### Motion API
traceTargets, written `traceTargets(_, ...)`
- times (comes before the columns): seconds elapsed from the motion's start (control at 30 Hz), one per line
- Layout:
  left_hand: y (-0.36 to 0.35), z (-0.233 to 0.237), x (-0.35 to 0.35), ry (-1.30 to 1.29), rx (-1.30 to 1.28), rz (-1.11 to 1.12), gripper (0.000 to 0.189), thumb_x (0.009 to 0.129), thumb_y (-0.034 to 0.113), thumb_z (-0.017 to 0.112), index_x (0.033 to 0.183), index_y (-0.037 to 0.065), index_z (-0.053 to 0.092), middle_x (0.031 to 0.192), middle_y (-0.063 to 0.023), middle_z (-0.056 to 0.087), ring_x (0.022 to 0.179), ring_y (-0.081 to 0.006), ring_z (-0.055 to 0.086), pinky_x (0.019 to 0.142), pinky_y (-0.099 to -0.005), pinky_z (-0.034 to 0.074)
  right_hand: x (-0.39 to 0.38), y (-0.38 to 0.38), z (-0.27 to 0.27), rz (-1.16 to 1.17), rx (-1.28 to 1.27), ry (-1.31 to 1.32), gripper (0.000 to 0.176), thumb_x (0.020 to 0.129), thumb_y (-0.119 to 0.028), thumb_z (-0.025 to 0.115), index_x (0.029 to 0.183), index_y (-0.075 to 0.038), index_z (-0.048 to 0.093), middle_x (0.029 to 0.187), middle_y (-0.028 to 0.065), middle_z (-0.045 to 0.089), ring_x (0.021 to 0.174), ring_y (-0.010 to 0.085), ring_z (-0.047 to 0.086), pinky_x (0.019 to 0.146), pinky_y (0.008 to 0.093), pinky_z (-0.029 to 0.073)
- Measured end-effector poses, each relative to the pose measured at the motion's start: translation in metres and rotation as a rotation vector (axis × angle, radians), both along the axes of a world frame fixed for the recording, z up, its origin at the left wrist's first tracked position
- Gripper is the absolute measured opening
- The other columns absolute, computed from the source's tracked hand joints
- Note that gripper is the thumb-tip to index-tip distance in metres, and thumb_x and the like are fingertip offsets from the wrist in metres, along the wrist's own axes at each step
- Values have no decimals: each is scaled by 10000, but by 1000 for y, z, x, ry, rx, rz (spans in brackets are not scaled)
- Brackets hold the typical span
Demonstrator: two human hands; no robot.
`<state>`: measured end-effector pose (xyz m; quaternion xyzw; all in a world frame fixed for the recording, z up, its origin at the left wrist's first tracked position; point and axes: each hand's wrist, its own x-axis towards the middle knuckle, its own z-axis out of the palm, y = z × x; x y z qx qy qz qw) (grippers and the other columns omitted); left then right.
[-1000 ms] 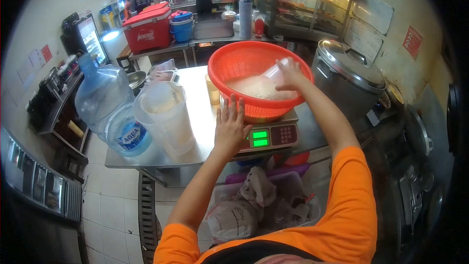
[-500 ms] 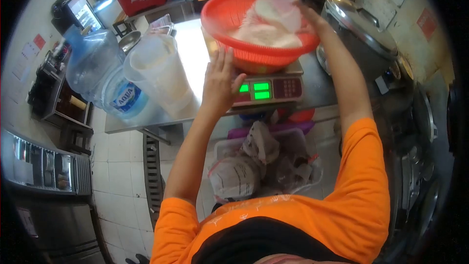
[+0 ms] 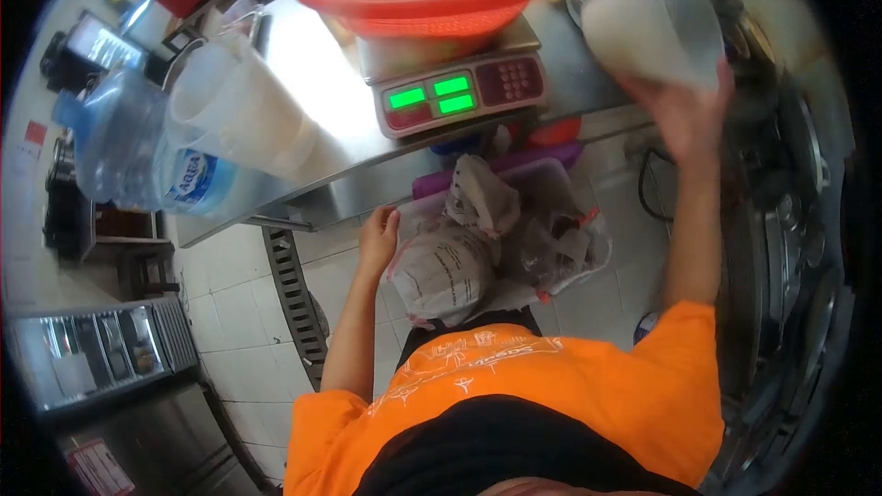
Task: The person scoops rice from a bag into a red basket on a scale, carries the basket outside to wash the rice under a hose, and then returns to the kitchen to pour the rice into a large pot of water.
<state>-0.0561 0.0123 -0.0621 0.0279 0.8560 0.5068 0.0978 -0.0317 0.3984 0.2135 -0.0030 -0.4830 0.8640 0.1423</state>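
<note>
Gripping a clear plastic tub (image 3: 650, 23), right hand (image 3: 684, 115) holds it up past the surface's (image 3: 308, 96) right edge, near the scale (image 3: 459, 92) carrying the red basket (image 3: 413, 11) of rice. Left hand (image 3: 378, 237) sits low against the sack (image 3: 450, 271) below; can't tell if it grips.

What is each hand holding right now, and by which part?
The right hand grips a translucent plastic container by its lower end. The left hand is beside the sack; whether it grips anything cannot be told.
</note>
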Motion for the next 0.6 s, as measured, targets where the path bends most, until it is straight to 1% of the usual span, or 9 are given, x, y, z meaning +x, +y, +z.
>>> traceTargets(0.17,69,-54,-3,-63,-136,-172,299,846,278,511,935,4,592,852,-178,623,827,-305,608,726,-349,451,114,17,-137,-152,-140,-312,795,766,-625,407,1343,-101,250,1345,127,315,1207,312,346,941,478,351)
traceTargets(0.23,99,-115,-11,-344,-37,-266,353,849,319,487,1031,30,581,1008,-188,594,959,-313,564,817,-358,415,149,14,-196,-270,-103,-482,775,777,-602,411,1348,-106,240,1343,114,321,1211,289,348,943,471,353)
traceTargets(0.27,117,-129,-13,-353,-41,-278,353,849,319,487,1031,30,581,1008,-188,594,959,-313,564,817,-358,415,160,10,-223,-277,-117,-523,761,783,-586,415,1346,-104,242,1343,112,321,1212,284,348,945,471,350)
traceTargets(0.33,154,-161,-14,-727,134,-250,427,848,362,464,1130,52,546,1187,-174,509,1081,-315,489,884,-345,374,178,-1,-270,-309,-159,-606,738,791,-553,430,1345,-101,245,1343,109,321,1210,277,351,951,472,342)
traceTargets(0.4,192,-217,-22,-662,-4,-253,457,836,359,490,1179,58,509,1243,-159,461,1108,-312,465,892,-334,369,178,-6,-308,-334,-181,-662,730,793,-535,441,1344,-99,246,1344,107,320,1208,274,353,954,474,336)
traceTargets(0.47,211,-271,-28,-601,-146,-253,500,824,357,515,1228,65,471,1299,-143,414,1136,-309,442,901,-323,364,175,-13,-336,-208,-171,-709,729,788,-519,463,1342,-95,253,1346,103,314,1204,270,356,961,460,331)
traceTargets(0.53,213,-302,-27,-468,-102,172,487,792,345,573,1168,44,500,1166,-159,520,1050,-307,506,845,-341,401,152,-19,-351,-149,-222,-714,730,778,-507,482,1338,-93,262,1341,99,322,1208,266,352,966,452,328)
traceTargets(0.57,203,-302,-23,-479,-111,178,487,792,345,573,1168,44,500,1166,-159,520,1050,-307,506,845,-341,401,141,-17,-357,-91,-273,-699,733,769,-495,501,1335,-91,270,1336,95,329,1212,262,348,971,444,326)
traceTargets(0.6,189,-290,-20,-376,-213,78,413,803,306,574,1099,24,516,1094,-147,551,963,-277,535,824,-354,417,137,-14,-389,-104,-151,-731,645,766,-390,538,1284,-64,333,1268,95,393,1148,241,400,942,385,351)
